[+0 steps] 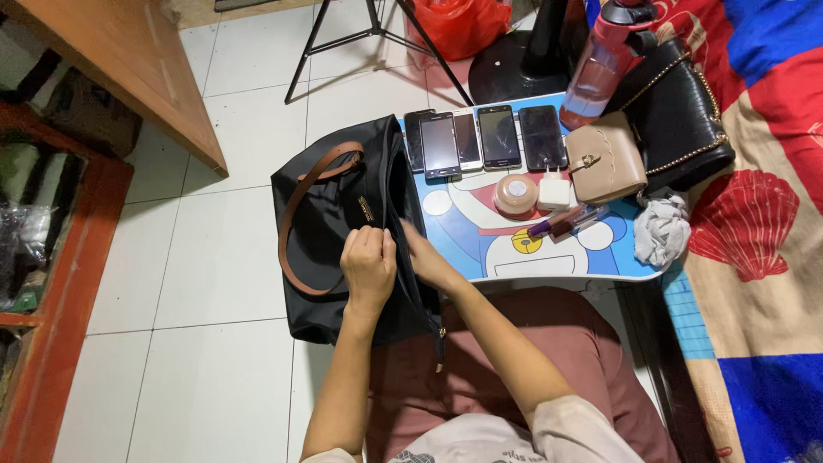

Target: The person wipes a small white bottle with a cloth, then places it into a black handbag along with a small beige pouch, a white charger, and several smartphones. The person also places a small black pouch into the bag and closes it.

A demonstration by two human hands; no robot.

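Both hands, left hand (369,266) and right hand (426,257), pinch the soft, floppy black bag (343,231) at its rim, nine o'clock of the phones (484,137).

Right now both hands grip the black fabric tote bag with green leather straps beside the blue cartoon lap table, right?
Not quite: the head view shows the black fabric tote bag has brown straps, not green. Both hands, left hand and right hand, do grip it beside the blue cartoon lap table.
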